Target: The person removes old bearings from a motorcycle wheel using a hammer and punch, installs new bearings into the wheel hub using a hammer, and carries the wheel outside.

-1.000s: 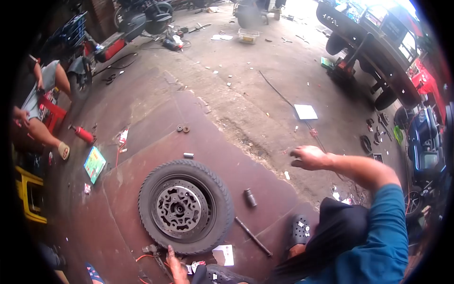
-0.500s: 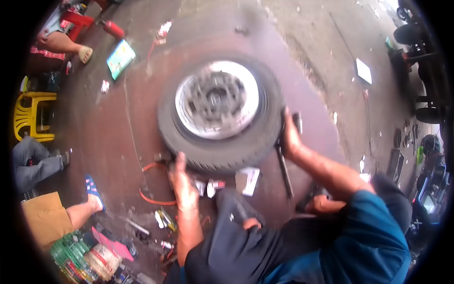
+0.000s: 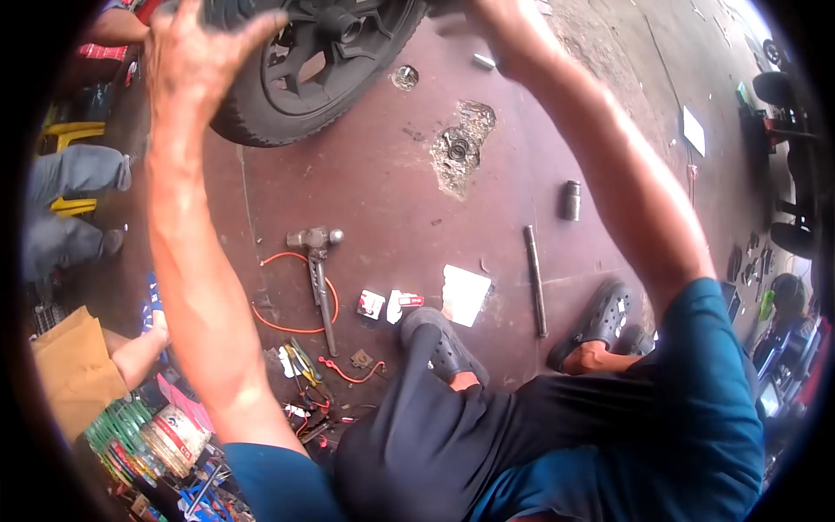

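Observation:
A wheel with a black tire [image 3: 291, 130] and a dark spoked rim is at the top left, tilted and cut off by the frame edge. My left hand [image 3: 191, 65] is at the tire's left side, its thumb stretched across the tire and its fingers partly out of frame. My right hand [image 3: 504, 35] is near the wheel's upper right; its fingers are blurred and partly cut off, so its grip is unclear. Below lie a ball-peen hammer [image 3: 320, 278], a metal bar [image 3: 535, 283] and a socket [image 3: 571, 201].
A broken patch [image 3: 457, 152] shows in the reddish floor. White paper [image 3: 465, 294] and small boxes [image 3: 371, 304] lie by my shoes [image 3: 448, 352]. Loose tools [image 3: 300, 365] and an orange cord [image 3: 283, 329] are at lower left. Other people's legs [image 3: 83, 171] are at far left.
The wheel has moved up and left, away from my body, and its other, darker face now shows. Both my arms reach farther forward. The hammer and broken floor patch are uncovered.

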Available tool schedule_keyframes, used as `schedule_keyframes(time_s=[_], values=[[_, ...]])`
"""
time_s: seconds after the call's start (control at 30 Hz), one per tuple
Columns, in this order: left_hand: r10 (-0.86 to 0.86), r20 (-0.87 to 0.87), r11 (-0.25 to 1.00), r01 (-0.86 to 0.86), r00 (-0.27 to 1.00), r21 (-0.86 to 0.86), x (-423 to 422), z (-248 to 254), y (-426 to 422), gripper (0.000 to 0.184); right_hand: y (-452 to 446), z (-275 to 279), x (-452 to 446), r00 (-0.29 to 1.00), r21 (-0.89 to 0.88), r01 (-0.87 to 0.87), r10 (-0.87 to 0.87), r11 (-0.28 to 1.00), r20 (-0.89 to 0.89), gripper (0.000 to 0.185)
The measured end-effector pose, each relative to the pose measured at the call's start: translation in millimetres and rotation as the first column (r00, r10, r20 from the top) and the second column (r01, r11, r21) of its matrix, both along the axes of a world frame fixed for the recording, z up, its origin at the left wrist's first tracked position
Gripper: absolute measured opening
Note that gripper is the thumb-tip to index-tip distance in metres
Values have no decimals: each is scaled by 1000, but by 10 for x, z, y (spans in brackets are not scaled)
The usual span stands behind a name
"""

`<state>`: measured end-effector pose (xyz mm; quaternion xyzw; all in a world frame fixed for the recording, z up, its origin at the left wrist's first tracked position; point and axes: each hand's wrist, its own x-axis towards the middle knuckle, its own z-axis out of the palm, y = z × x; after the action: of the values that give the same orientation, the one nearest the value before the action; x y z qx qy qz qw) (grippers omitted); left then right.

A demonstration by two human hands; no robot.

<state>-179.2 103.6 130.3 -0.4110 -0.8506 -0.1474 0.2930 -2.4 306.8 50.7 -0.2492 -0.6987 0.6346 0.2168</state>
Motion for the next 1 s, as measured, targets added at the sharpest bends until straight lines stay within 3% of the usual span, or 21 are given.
schedule_keyframes(time_s=[0.07, 0.1, 0.17, 0.23, 0.3, 0.37, 0.43, 0.53, 0.57, 0.63, 0.67, 0.7, 0.73, 0.8, 0.87, 0.93, 1.0], values=[[-59, 90, 994, 50, 994, 99, 37, 28, 83, 95, 84, -602, 127, 994, 354, 12, -50, 935, 97, 44], [-122, 161, 982, 95, 979, 165, -5, 26, 103, 94, 29, -826, 280, 927, 402, -73, -86, 913, 364, 32], [-373, 396, 902, 227, 839, 367, -272, -135, 68, 91, -110, -1463, 609, 882, 463, -171, -75, 870, 465, 28], [-456, 355, 867, 317, 816, 385, -79, -105, 76, 88, -312, -1918, 806, 862, 544, -189, -128, 817, 491, 27], [-417, 293, 862, 272, 860, 427, 50, -125, 160, 86, -498, -1978, 853, 853, 561, -185, -151, 807, 499, 23], [-585, 310, 791, 444, 750, 420, 65, -147, 152, 86, -548, -2049, 819, 849, 612, -225, -156, 758, 505, 20], [-544, 248, 825, 458, 801, 331, 111, -189, 162, 88, -573, -2120, 823, 862, 678, -240, -168, 694, 477, 19], [-426, 212, 890, 365, 879, 273, 121, -226, 256, 90, -564, -2137, 793, 845, 625, -213, -180, 751, 504, 23], [-286, 262, 948, 232, 922, 218, 182, -229, 244, 89, -572, -2157, 811, 861, 582, -127, -203, 803, 467, 24], [-383, 9, 924, 383, 924, -3, 122, -267, 187, 88, -589, -2184, 865, 879, 478, 48, -264, 877, 397, 24], [-440, -114, 896, 427, 891, -123, 105, -303, 164, 87, -589, -2160, 906, 895, 240, 236, -307, 942, 324, 22], [-284, 127, 952, 264, 950, 158, 340, -324, 200, 87, -580, -2063, 952, 894, -27, 386, -367, 922, 259, 20], [-357, 47, 922, 344, 933, 179, 328, -370, 164, 99, -542, -1920, 983, 875, -299, 482, -435, 823, 212, 18], [-409, 47, 899, 393, 912, 194, 498, -461, 13, 102, -249, -1690, 1198, 769, -465, 623, -602, 628, 217, 34], [-415, 114, 904, 395, 902, 165, 753, -552, -213, 103, 49, -1474, 1428, 702, -607, 639, -681, 473, 208, 31], [-457, 35, 886, 452, 889, 102, 998, -692, -392, 102, 222, -1272, 1567, 676, -606, 651, -712, 457, 189, 25], [-387, 97, 922, 382, 917, 66, 1303, -1010, -673, 99, 269, -1217, 1580, 687, -706, 578, -710, 409, 152, 25]])
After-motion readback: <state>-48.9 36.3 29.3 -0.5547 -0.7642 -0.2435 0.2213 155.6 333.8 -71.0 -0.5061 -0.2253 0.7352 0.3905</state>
